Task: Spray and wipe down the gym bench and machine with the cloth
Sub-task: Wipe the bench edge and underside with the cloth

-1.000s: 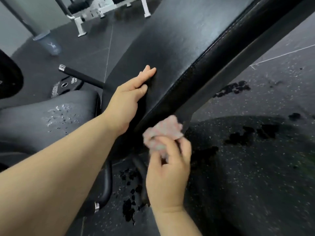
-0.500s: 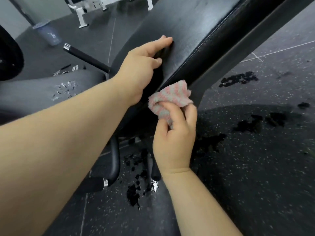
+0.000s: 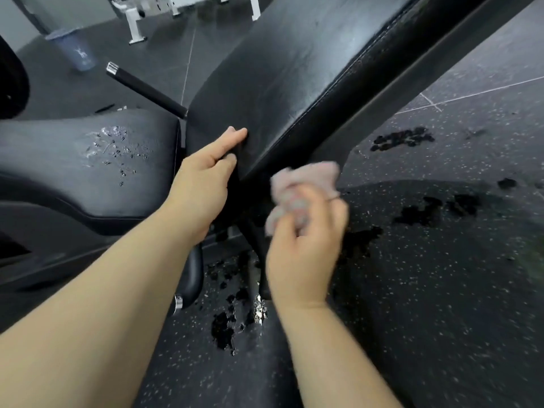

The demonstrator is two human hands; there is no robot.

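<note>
A black padded backrest (image 3: pixel 294 69) slopes from the upper right down to the middle of the view. My left hand (image 3: pixel 206 178) rests on its lower end with straight fingers. Just below the pad's right edge, my right hand (image 3: pixel 303 248) grips a bunched pink-and-grey striped cloth (image 3: pixel 306 184), blurred by motion. At the left lies the black seat pad (image 3: pixel 88 160), with spray droplets beading on its top.
A black handle bar (image 3: pixel 147 89) with a chrome cap juts out behind the seat. Wet dark patches (image 3: pixel 229 319) spot the speckled rubber floor under and right of the bench. A blue bin (image 3: pixel 76 51) and a white machine frame (image 3: pixel 135 19) stand at the back.
My right hand has brought the cloth back down the backrest's right edge toward its lower end, after moving up it. My left hand has slid lower on the pad.
</note>
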